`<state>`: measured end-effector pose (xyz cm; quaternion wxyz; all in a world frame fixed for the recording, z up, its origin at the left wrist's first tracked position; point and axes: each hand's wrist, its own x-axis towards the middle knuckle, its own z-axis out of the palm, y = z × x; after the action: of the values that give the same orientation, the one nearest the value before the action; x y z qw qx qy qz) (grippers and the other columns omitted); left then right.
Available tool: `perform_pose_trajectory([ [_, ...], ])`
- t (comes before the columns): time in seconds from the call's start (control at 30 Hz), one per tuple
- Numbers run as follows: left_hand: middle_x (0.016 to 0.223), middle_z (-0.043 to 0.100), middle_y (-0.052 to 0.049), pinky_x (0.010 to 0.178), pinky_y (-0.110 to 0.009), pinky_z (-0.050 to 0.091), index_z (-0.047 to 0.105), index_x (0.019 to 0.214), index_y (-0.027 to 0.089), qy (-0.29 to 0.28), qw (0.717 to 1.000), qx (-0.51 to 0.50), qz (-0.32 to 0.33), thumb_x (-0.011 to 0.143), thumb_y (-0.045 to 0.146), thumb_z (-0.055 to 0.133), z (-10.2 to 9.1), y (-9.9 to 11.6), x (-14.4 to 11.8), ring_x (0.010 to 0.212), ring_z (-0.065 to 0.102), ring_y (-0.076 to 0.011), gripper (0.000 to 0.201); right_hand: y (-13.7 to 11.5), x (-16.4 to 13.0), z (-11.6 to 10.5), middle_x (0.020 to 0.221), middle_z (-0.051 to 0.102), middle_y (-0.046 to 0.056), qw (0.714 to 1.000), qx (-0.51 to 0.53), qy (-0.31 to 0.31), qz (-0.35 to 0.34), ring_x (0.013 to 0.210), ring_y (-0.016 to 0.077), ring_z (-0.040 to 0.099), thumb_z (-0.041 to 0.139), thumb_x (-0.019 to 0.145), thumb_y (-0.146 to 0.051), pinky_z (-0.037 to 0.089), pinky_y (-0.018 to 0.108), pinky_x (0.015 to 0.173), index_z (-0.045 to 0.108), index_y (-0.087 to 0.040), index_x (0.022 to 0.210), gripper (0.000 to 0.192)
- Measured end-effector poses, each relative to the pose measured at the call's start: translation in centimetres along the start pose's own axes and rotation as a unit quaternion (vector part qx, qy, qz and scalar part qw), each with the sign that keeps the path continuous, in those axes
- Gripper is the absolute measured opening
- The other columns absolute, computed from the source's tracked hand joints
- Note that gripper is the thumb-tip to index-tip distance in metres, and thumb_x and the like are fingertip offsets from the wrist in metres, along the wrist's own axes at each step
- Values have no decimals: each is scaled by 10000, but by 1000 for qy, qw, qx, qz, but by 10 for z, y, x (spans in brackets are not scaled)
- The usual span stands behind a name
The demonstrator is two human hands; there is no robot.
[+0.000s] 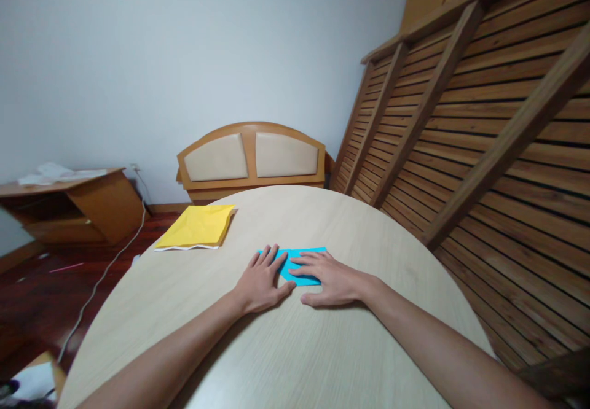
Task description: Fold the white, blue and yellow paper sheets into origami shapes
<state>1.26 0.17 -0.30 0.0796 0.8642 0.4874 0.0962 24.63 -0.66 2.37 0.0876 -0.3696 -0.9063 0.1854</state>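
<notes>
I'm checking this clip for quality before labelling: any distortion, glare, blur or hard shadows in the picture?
Head view: strong wide-angle bending, curving the round pale wooden table and tilting the brown slatted wooden frame. Light is soft and even, no glare; faint shadows under the left hand and right hand on the folded blue paper. The yellow paper sheet looks sharp.

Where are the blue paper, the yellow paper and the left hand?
blue paper [304,255]: head view, bare strip of its far edge between the hands.
yellow paper [198,226]: head view, middle of its top sheet.
left hand [262,283]: head view, back of the hand, flat on the blue paper.
</notes>
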Motion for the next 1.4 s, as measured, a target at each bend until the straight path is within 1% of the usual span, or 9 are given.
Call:
perform_pose_trajectory([
  [0.2,1606,233,-136,1195,-518,171,327,1532,174,1,1000,-3,-7,906,654,454,3,-2,1,1497,159,-330,799,-1,0,0,1546,412,76,1000,4,9,-3,1432,361,311,652,807,-555,176,615,1149,563,-323,1381,625],
  [0.47,1599,241,-161,1183,-547,191,335,1522,124,13,996,15,-85,931,676,380,3,-6,7,1490,185,-351,810,1,0,0,1569,378,46,1000,14,-4,4,1473,358,231,664,804,-523,166,601,1160,522,-363,1407,640],
  [0.67,1598,237,-187,1171,-559,201,337,1508,95,14,987,47,-151,980,551,357,0,-18,12,1485,198,-359,698,1,-1,0,1577,363,44,1000,12,-7,7,1473,360,232,650,809,-558,166,569,1173,535,-328,1406,650],
  [0.8,1574,291,-219,1162,-561,230,401,1450,71,66,980,63,-176,982,446,402,-1,-27,14,1470,245,-364,600,2,-1,0,1576,363,46,1000,14,-5,7,1470,360,238,649,810,-563,168,562,1173,536,-326,1407,653],
  [0.87,1572,303,-214,1166,-535,257,422,1431,82,111,982,59,-139,963,375,455,0,-27,14,1462,278,-344,553,2,0,0,1577,363,47,1000,16,-6,5,1468,360,243,647,810,-568,163,567,1173,535,-328,1408,654],
  [0.93,1560,344,-192,1165,-480,306,441,1422,104,141,987,32,-65,946,327,486,2,-24,13,1435,349,-305,527,3,0,0,1578,360,49,1000,15,-8,6,1466,364,244,642,812,-574,155,580,1169,531,-333,1410,655],
  [1.07,1472,495,-151,1131,-410,396,489,1406,128,102,993,-26,47,946,338,490,5,-12,11,1334,500,-260,506,2,0,-1,1583,352,45,1000,5,-8,3,1466,368,243,637,821,-570,162,598,1155,488,-366,1435,664],
  [1.23,1478,488,-152,1155,-431,364,565,1372,138,56,996,-4,62,944,368,490,0,-6,8,1369,459,-289,491,6,-1,-1,1545,418,69,1000,-7,6,-6,1437,349,319,597,866,-558,222,559,1147,521,-324,1418,604],
  [1.4,1536,409,-122,1177,-480,312,513,1432,200,36,995,5,90,945,411,500,0,-10,6,1433,357,-310,530,15,-3,-2,1539,427,76,1000,-6,23,-8,1440,332,320,597,867,-580,223,513,1168,533,-285,1416,626],
])
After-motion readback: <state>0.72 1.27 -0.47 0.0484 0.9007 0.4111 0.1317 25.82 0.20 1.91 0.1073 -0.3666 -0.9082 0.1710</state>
